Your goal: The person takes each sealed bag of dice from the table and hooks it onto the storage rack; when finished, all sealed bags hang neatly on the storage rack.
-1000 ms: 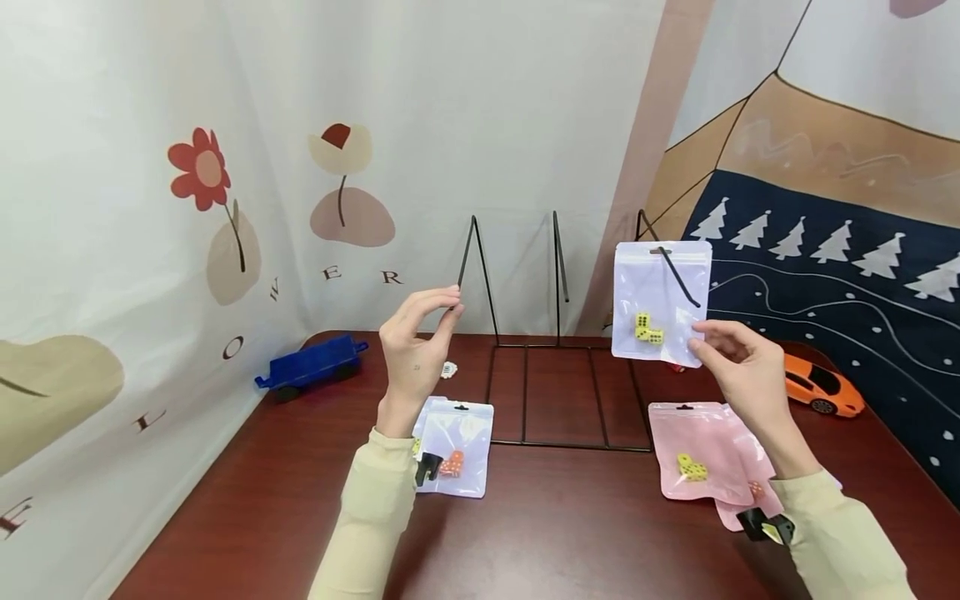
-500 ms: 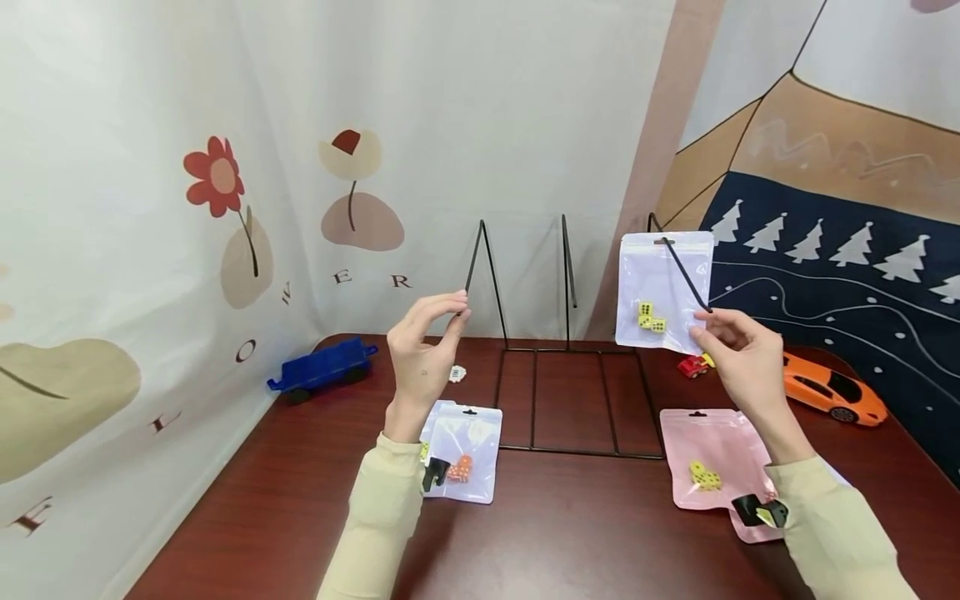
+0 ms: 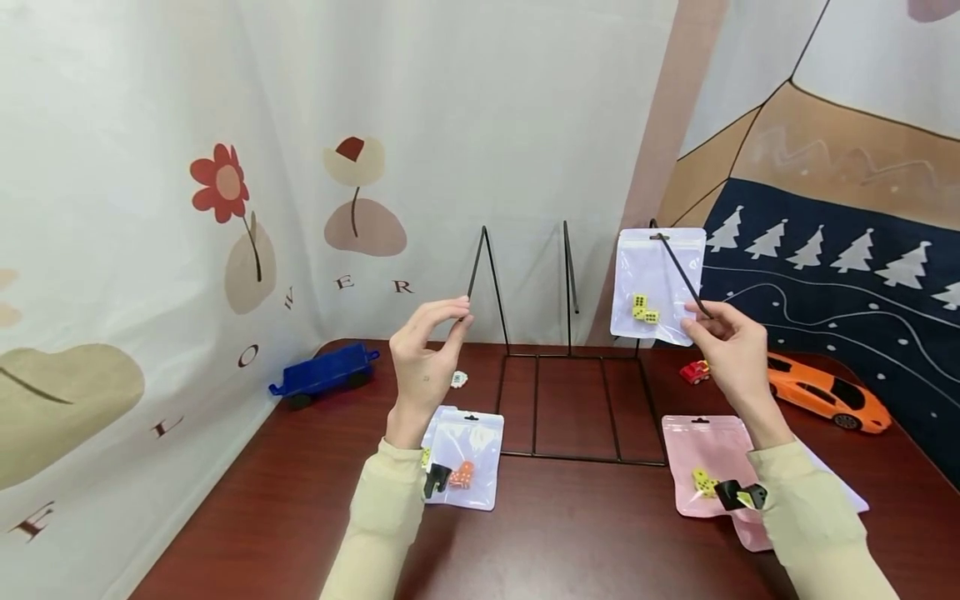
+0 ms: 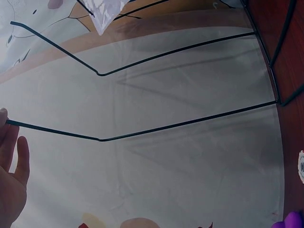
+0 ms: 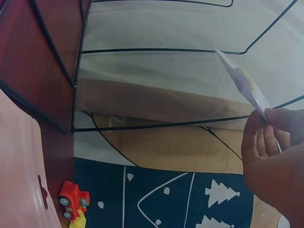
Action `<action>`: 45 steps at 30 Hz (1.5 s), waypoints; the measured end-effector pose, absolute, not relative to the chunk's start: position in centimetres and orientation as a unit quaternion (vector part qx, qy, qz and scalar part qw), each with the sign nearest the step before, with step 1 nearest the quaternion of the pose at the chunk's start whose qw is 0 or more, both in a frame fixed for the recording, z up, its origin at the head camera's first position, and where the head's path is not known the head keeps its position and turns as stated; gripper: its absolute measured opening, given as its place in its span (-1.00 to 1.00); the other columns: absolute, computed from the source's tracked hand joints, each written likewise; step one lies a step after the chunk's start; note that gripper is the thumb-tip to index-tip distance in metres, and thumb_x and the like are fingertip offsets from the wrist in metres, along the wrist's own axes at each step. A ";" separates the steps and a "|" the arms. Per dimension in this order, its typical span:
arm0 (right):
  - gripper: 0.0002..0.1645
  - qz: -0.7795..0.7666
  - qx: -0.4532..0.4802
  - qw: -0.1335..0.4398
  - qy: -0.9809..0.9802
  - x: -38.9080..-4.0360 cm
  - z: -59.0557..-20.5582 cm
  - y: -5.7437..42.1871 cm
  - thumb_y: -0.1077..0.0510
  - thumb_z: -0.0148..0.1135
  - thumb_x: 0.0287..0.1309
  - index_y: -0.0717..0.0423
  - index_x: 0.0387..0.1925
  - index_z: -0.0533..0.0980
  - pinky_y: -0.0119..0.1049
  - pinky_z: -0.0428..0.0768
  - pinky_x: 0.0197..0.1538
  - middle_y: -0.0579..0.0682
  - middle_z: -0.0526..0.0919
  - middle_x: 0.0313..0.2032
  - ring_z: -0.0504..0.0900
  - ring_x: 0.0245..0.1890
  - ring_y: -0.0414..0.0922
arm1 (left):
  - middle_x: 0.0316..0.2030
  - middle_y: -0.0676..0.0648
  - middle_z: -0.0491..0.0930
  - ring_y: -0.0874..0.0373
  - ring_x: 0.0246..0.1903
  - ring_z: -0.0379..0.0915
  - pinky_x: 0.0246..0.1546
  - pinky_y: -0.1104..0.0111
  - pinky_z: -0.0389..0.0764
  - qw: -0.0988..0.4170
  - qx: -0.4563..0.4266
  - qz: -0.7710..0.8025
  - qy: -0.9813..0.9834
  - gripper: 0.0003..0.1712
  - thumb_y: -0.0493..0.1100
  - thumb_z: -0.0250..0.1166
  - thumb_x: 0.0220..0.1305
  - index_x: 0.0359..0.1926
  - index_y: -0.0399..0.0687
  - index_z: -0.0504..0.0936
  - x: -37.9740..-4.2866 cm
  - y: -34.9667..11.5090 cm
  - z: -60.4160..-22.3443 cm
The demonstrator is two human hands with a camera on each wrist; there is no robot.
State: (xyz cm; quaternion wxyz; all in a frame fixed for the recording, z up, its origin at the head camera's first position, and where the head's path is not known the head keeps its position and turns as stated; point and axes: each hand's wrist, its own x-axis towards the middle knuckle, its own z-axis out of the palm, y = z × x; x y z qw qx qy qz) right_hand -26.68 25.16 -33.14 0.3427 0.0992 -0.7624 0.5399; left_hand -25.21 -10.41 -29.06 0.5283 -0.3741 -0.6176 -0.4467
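Note:
A black wire rack (image 3: 581, 357) with three upright prongs stands on the table. My left hand (image 3: 427, 358) pinches the tip of its left prong, which also shows in the left wrist view with the fingertips (image 4: 4, 116) on its end. On the right prong hangs a whitish zip bag (image 3: 630, 267) holding yellow dice (image 3: 641, 310); the prong passes through its hang hole, close to the bend. My right hand (image 3: 731, 350) pinches this bag's lower right edge, beside the prong's tip. The right wrist view shows the bag (image 5: 242, 85) edge-on between thumb and fingers.
Pale bags with dice (image 3: 483, 442) lie below my left hand. Pink bags (image 3: 686, 437) lie under my right forearm. A blue toy wagon (image 3: 326, 371) stands at left, an orange toy car (image 3: 832, 392) and a small red toy vehicle (image 3: 693, 372) at right. Fabric (image 3: 450, 108) hangs behind.
The bag in my right hand has slid back along the right prong toward the bend, and the hand has risen with it. My left hand keeps its pinch on the left prong.

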 end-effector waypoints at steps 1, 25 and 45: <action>-0.67 0.537 0.098 0.343 -0.764 -26.7 -33.1 25.2 0.30 0.27 -0.08 0.27 -0.18 0.52 -0.65 0.43 -0.48 -0.18 0.57 -0.40 0.49 -0.49 -0.28 | -0.31 -0.15 0.59 0.04 -0.25 0.52 -0.22 0.26 0.51 0.529 -0.374 -0.447 -0.617 -0.75 -0.53 0.32 -0.18 -0.39 -0.27 0.61 -25.2 -10.4 -29.1; -0.66 0.600 0.133 0.360 -0.702 -33.7 -40.3 29.4 0.21 0.26 -0.04 0.13 -0.14 0.54 -0.59 0.45 -0.35 0.07 0.55 -0.22 0.53 -0.33 -0.19 | -0.38 -0.24 0.58 0.00 -0.30 0.53 -0.26 0.30 0.52 0.539 -0.382 -0.445 -0.604 -0.71 -0.61 0.31 -0.25 -0.42 -0.30 0.60 -24.0 -10.0 -28.0; -0.73 0.517 0.078 0.383 -0.761 -23.6 -31.3 25.3 0.32 0.17 0.02 0.32 -0.17 0.50 -0.63 0.44 -0.20 0.07 0.51 -0.25 0.49 -0.31 -0.25 | -0.37 -0.20 0.59 0.02 -0.28 0.53 -0.24 0.30 0.52 0.535 -0.379 -0.453 -0.604 -0.69 -0.61 0.31 -0.25 -0.40 -0.27 0.61 -24.2 -10.0 -28.3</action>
